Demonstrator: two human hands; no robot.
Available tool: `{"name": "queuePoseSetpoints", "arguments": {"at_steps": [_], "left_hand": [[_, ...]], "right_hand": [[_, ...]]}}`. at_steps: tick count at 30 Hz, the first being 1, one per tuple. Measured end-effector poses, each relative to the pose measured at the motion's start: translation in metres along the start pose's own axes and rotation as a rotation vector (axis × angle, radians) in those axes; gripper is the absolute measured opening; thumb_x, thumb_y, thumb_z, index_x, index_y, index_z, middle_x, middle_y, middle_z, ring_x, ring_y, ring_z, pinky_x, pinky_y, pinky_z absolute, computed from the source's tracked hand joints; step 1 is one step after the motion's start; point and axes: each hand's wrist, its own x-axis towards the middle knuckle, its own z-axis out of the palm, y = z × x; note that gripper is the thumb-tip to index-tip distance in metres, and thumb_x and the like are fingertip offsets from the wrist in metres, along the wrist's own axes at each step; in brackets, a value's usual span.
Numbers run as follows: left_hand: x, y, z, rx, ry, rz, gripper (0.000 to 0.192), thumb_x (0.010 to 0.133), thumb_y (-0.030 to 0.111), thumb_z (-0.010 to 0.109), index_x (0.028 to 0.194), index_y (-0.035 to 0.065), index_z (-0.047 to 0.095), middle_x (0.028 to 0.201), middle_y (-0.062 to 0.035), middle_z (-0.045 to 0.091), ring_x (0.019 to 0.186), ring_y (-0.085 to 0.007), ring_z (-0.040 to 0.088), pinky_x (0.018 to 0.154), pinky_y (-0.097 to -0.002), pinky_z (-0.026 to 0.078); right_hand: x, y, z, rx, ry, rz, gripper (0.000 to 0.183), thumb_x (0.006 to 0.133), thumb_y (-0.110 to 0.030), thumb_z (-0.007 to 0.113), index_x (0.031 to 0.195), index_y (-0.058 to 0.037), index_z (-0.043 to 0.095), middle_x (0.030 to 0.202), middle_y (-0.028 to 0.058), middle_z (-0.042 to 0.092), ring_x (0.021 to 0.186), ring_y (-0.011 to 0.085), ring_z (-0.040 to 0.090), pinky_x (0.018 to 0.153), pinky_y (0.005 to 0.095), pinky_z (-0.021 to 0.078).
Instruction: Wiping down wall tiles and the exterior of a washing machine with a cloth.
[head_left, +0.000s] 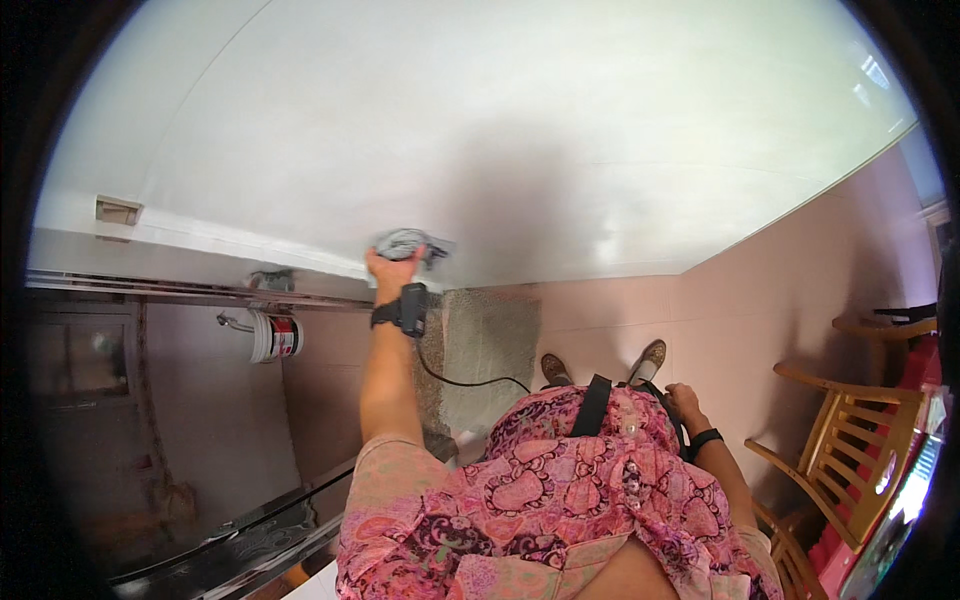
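Observation:
My left hand (394, 266) grips a crumpled grey cloth (405, 244) and presses it to the lower part of a broad, glossy white wall surface (337, 135). The cloth and fingertips are slightly blurred. A black strap with a small dark device (412, 309) sits on my left wrist, and a black cable (465, 384) runs from near it towards my waist. Low beside my hip hangs my right hand (682, 403), with a black band around the wrist. Its fingers look loosely curled and partly hidden, and nothing shows in them.
A white bucket (262, 337) with a printed label is at the left, near a dark reflective panel (217, 390). Wooden slatted chairs (847, 442) stand at the right. A grey speckled mat (491, 337) lies on the pinkish floor (607, 307). A box-like wall fitting (118, 211) juts out left.

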Motion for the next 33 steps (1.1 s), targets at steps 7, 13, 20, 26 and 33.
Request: {"name": "queuePoseSetpoints", "arguments": {"at_steps": [7,13,20,26,33], "left_hand": [[0.011,0.006,0.006,0.180,0.194,0.241,0.054,0.087,0.055,0.040,0.120,0.0139,0.051,0.122,-0.0102,0.054,0.105,-0.0325,0.052,0.080,-0.0535,0.043],[-0.016,-0.116,0.016,0.121,-0.057,-0.002,0.049,0.092,0.045,0.037,0.124,0.0110,0.049,0.128,-0.0116,0.051,0.115,-0.0343,0.048,0.089,-0.0572,0.042],[-0.055,-0.266,0.077,-0.069,0.122,-0.239,0.052,0.095,0.044,0.034,0.128,0.0067,0.047,0.135,-0.0151,0.046,0.119,-0.0380,0.046,0.098,-0.0585,0.040],[-0.098,-0.344,0.123,-0.138,-0.238,-0.551,0.055,0.094,0.043,0.028,0.125,0.0016,0.050,0.130,-0.0187,0.051,0.120,-0.0389,0.047,0.100,-0.0596,0.039],[-0.080,-0.283,0.111,-0.206,-0.298,-0.779,0.050,0.094,0.032,0.030,0.131,0.0026,0.046,0.139,-0.0186,0.043,0.126,-0.0396,0.043,0.104,-0.0616,0.033]], "right_hand": [[0.029,-0.007,0.009,0.111,0.013,-0.066,0.026,0.081,-0.019,0.056,0.095,-0.0017,0.069,0.087,0.0254,0.066,0.084,0.0424,0.063,0.078,0.0481,0.0511],[0.029,-0.028,0.005,0.118,0.035,-0.102,0.029,0.081,-0.020,0.058,0.101,-0.0033,0.069,0.091,0.0251,0.066,0.088,0.0419,0.064,0.080,0.0464,0.0515],[-0.006,-0.032,-0.005,0.113,-0.039,0.035,0.034,0.081,-0.022,0.058,0.105,-0.0012,0.068,0.097,0.0259,0.066,0.094,0.0395,0.064,0.086,0.0432,0.0510],[-0.048,-0.013,0.001,0.177,0.083,0.142,0.025,0.081,-0.020,0.055,0.093,-0.0041,0.069,0.093,0.0243,0.065,0.089,0.0422,0.063,0.082,0.0484,0.0505],[-0.066,-0.005,0.005,0.147,0.060,0.303,0.028,0.081,-0.023,0.058,0.101,-0.0061,0.070,0.097,0.0227,0.067,0.094,0.0383,0.064,0.086,0.0438,0.0506]]}}
